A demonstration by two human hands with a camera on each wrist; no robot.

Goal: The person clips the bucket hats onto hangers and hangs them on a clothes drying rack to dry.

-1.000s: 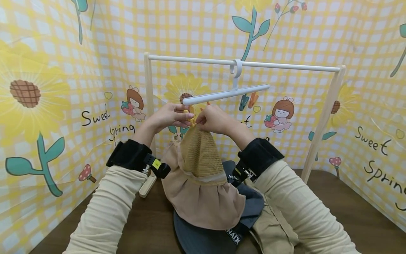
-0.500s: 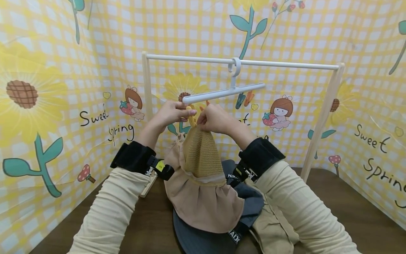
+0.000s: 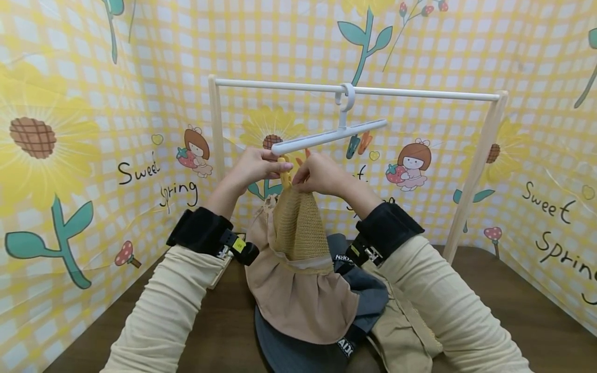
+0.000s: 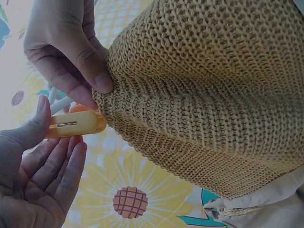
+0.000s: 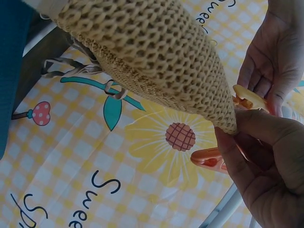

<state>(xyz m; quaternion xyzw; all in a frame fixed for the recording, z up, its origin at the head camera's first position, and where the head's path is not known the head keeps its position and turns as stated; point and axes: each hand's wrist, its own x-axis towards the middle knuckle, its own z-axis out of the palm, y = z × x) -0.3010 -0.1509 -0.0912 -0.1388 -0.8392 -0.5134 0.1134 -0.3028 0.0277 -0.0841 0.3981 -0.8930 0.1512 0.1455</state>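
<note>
My left hand (image 3: 254,168) pinches a yellow clothespin (image 4: 78,123) between thumb and fingers, below the left end of a white hanger (image 3: 322,139). The clothespin's tip is right beside the peak of a tan knitted hat (image 3: 300,228); whether it bites the knit I cannot tell. My right hand (image 3: 322,173) pinches that peak between thumb and forefinger, and the hat hangs down with its beige pleated cloth brim (image 3: 303,305) lowest. In the right wrist view, an orange clothespin (image 5: 209,158) shows just behind my right fingers.
The hanger hooks over the white rod (image 3: 420,94) of a wooden-legged rack. Green (image 3: 353,147) and orange clothespins (image 3: 365,142) hang at its right side. Under the hat lie a dark grey cap (image 3: 298,344) and a khaki cloth item (image 3: 406,331) on the brown table (image 3: 219,331).
My left hand has shifted slightly right with the yellow clothespin, and its fingers have drawn closer together. My right hand keeps hold of the peak. The hanger's left end has moved a little right.
</note>
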